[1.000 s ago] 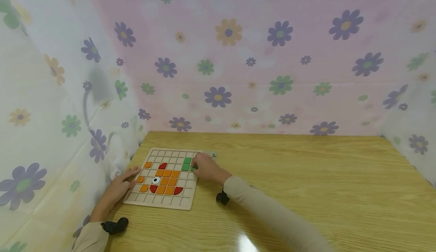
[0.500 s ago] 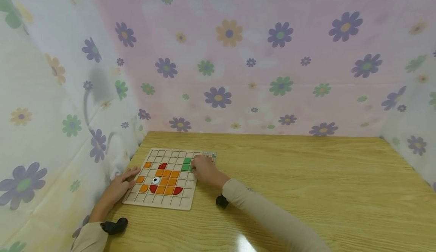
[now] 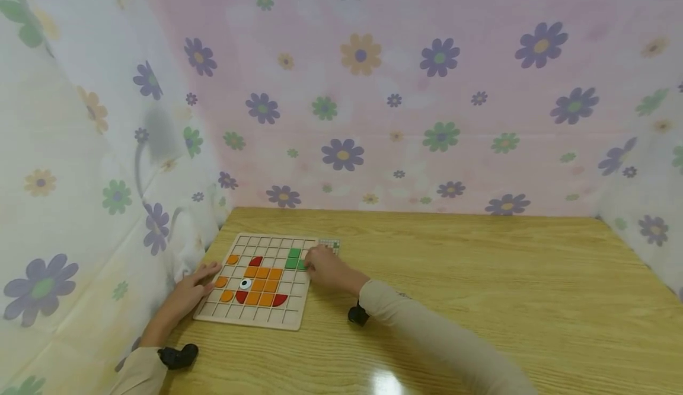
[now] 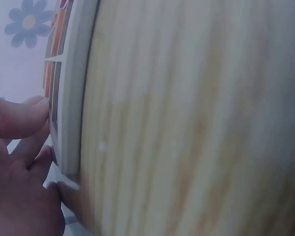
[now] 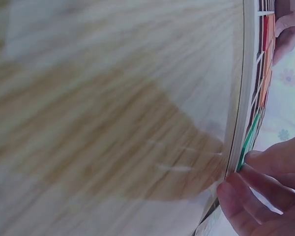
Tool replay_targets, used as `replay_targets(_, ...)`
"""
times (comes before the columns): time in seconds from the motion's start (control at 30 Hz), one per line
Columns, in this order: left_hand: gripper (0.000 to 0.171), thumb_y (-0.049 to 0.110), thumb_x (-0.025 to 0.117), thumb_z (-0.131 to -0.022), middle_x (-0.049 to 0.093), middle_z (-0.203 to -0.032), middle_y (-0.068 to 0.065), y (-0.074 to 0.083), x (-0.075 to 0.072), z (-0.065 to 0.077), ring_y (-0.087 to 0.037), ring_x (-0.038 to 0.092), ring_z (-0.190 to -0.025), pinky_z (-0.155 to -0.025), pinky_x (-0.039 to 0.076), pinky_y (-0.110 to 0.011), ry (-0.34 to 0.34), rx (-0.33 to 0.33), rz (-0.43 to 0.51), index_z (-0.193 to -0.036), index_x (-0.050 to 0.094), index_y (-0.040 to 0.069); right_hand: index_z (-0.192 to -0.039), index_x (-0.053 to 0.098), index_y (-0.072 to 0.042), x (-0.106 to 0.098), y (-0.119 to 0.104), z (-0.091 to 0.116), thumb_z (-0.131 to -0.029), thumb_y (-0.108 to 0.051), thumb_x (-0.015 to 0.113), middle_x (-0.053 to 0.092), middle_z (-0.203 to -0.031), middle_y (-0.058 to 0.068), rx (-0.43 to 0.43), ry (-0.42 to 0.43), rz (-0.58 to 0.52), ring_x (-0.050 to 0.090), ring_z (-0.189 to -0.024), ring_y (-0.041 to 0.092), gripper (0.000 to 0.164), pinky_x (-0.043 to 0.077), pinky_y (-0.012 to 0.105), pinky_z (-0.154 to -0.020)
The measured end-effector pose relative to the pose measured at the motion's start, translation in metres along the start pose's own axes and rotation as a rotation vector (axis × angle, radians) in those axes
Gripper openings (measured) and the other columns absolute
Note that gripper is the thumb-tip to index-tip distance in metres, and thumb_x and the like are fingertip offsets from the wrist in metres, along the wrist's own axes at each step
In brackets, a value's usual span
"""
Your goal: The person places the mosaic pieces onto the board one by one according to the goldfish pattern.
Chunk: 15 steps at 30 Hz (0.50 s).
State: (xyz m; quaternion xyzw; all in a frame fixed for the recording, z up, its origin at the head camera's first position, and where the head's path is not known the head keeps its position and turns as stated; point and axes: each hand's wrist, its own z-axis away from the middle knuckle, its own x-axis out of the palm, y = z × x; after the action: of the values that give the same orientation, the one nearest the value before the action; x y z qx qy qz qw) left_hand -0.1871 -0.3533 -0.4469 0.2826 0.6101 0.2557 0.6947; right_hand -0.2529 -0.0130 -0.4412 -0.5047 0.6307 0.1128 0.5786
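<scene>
A pale wooden grid board (image 3: 269, 324) lies flat on the table's left side. Orange square tiles (image 3: 262, 273), red curved pieces (image 3: 280, 300), small orange rounded pieces (image 3: 226, 296) and a white eye disc (image 3: 245, 284) sit in its cells. Green tiles (image 3: 292, 263) are grouped near its right side. At the right edge my right hand (image 3: 324, 267) pinches a green tile (image 3: 302, 265), lying level with the other green ones. In the right wrist view the thumb and fingertips meet at the green tile's end (image 5: 247, 140). My left hand (image 3: 189, 291) rests, fingers extended, along the board's left edge.
A small gridded card (image 3: 332, 243) lies behind my right hand, partly covered by it. The wooden table (image 3: 480, 288) stretches to the right. Flowered cloth (image 3: 395, 75) hangs close at the left and behind the table. Black wrist straps (image 3: 178, 356) sit on both wrists.
My right hand stays at the board's right edge, shifting slightly right; more of the green tile at its fingertips shows now. The left hand keeps its place.
</scene>
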Motion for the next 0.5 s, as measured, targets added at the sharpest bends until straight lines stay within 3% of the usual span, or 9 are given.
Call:
replay_targets(0.13,0.052,0.021,0.053,-0.096,0.028,-0.150,-0.022,0.000,0.000,-0.003,-0.046,0.013,-0.139,-0.104,0.013,-0.065,-0.001,0.025,-0.045,-0.143,0.040,0.001,-0.054,0.051,-0.008,-0.009,0.003,0.006,-0.077,0.016,0.046,0.049,-0.058,-0.004,0.036,-0.032,-0.036,0.040,-0.061,0.008,0.034,0.042,0.024,-0.079)
replay_targets(0.23,0.051,0.019,0.054,-0.095,0.031,-0.148,-0.024,0.000,-0.001,-0.004,-0.049,0.017,-0.136,-0.103,0.017,-0.065,0.008,0.060,-0.093,-0.141,0.043,-0.001,-0.082,0.073,-0.001,-0.020,0.005,0.015,-0.081,0.014,0.045,0.069,-0.088,0.007,0.083,-0.067,-0.059,0.062,-0.086,0.016,0.032,0.048,0.031,-0.087)
replay_targets(0.37,0.048,0.014,0.056,-0.093,0.035,-0.143,-0.028,0.000,-0.006,-0.004,-0.053,0.024,-0.131,-0.100,0.023,-0.066,0.011,0.089,-0.181,-0.137,0.047,-0.004,-0.105,0.071,0.001,-0.037,0.008,0.030,-0.087,0.008,0.047,0.066,-0.112,0.014,0.114,-0.122,-0.091,0.063,-0.101,0.024,0.032,0.052,0.032,-0.083)
replay_targets(0.5,0.047,0.009,0.057,-0.089,0.038,-0.138,-0.034,0.006,-0.015,-0.004,-0.057,0.031,-0.125,-0.097,0.028,-0.067,0.025,0.110,-0.258,-0.133,0.050,-0.007,-0.107,0.069,0.001,-0.062,0.010,0.050,-0.090,0.003,0.052,0.065,-0.112,0.014,0.091,-0.130,-0.100,0.063,-0.095,0.024,0.025,0.052,0.031,-0.077)
